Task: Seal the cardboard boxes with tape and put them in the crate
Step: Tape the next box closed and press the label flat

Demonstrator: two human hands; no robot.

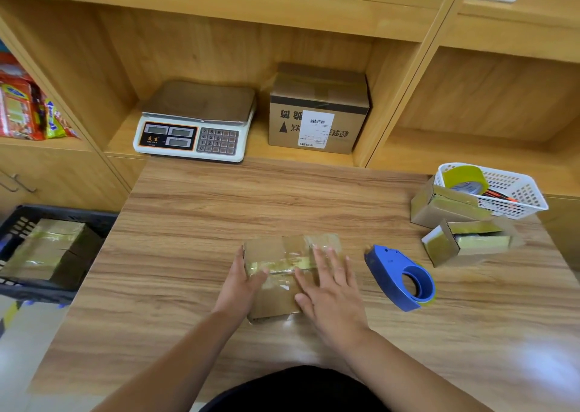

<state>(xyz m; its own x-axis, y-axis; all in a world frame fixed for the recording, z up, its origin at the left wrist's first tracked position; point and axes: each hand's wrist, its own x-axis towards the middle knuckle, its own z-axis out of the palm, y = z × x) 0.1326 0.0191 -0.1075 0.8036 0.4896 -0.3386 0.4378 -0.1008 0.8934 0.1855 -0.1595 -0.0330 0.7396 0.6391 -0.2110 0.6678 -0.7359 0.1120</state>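
Pressing down on the tape now: the small flat brown cardboard box (276, 298) lies in the middle of the wood-grain table (219, 210), right in front of the person, with glossy yellowish tape running across its top and down its sides. The right hand (329, 292) lies flat on the lid, its fingers (323, 261) straight and spread, smoothing the strip. The left hand (241, 281) grips the box's left side, thumb laid over the top edge and the other fingers tucked down the side, hidden from here. The blue plastic tape dispenser (386, 267) lies on the table just right of the box, out of both hands, so this one looks all but sealed. Off the table's left edge the dark plastic crate (62, 212) already holds taped boxes (47, 248), so part of the job is done. What's left, by my reading: move this box into the crate, then deal with the two open-flapped cardboard boxes (445, 207) (470, 245) at the far right, which lie beside the white mesh basket (514, 191) with its yellow tape roll (467, 177). The box looks light, shallow and a bit crumpled under wrinkled, shiny tape
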